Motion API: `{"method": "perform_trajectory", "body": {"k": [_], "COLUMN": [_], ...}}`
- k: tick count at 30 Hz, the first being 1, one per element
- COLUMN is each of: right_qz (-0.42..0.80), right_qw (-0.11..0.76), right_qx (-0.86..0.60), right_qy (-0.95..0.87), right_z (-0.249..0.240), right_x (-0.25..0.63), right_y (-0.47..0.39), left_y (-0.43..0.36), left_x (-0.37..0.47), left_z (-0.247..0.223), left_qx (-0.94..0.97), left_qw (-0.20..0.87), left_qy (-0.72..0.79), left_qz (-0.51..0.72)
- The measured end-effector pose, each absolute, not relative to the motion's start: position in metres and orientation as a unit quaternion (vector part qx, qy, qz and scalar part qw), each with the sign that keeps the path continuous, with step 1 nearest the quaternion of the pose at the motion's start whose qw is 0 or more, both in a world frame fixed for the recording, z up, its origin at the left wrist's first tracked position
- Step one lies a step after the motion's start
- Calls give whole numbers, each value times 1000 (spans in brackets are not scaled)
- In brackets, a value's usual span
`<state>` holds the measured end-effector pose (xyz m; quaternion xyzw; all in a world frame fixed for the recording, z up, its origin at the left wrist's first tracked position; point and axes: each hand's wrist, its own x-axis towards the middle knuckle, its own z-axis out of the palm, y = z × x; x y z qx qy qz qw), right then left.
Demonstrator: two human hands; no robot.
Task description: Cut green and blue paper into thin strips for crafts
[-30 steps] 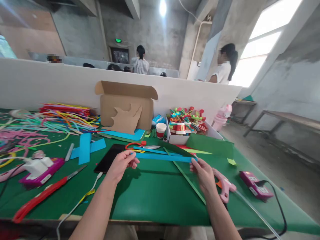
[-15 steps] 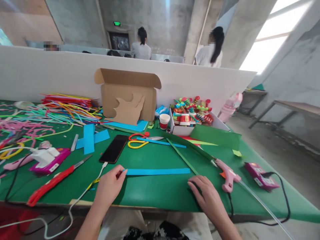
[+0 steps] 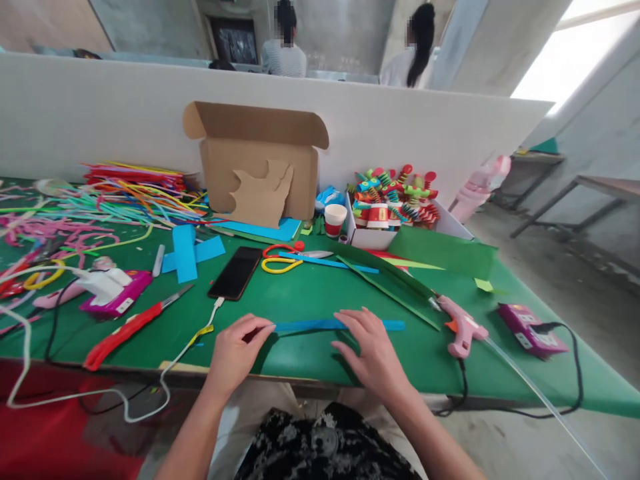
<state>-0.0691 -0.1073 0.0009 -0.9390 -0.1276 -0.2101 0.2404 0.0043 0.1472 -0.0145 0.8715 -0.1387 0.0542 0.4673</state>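
Note:
A narrow blue paper strip (image 3: 310,325) runs left to right above the green tabletop near its front edge. My left hand (image 3: 243,347) pinches the strip's left end between thumb and fingertips. Over the strip's right half lies my right hand (image 3: 367,343), fingers apart and hiding part of it; whether they press on the paper I cannot tell. Just beyond are a black phone (image 3: 235,273) on a white cable and scissors (image 3: 283,259) with red and yellow handles. To the right, a green paper strip (image 3: 387,293) slants towards a pink glue gun (image 3: 463,327).
A red-handled knife (image 3: 130,331) and a purple power block (image 3: 117,293) lie at left. Behind stand a cardboard box (image 3: 260,143), a paper cup (image 3: 335,220) and a box of colourful figures (image 3: 395,200). Another purple block (image 3: 533,330) trails a black cord at right.
My right hand has moved left from beyond the strip's right end onto the strip. A slanting green strip has shifted right. The camera view has tilted down.

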Motion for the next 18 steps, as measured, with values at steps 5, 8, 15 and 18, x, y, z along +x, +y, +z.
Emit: {"method": "perform_trajectory", "body": {"k": [5, 8, 15, 18], "right_qz": [-175, -171, -171, -175], "right_qw": [223, 230, 248, 253], "right_qx": [-941, -940, -937, -936], "right_qy": [-184, -188, -175, -171], "right_z": [-8, -15, -20, -20], "right_x": [-62, -59, -60, -60], "right_y": [-95, -102, -105, -105], "left_y": [145, 144, 139, 140], "left_x": [-5, -6, -4, -4], "left_z": [-9, -8, -11, -13], "left_qx": [860, 859, 860, 857], "left_qw": [493, 500, 503, 509], "left_qy": [-127, -107, -83, -69], "left_qz": [16, 14, 27, 29]}}
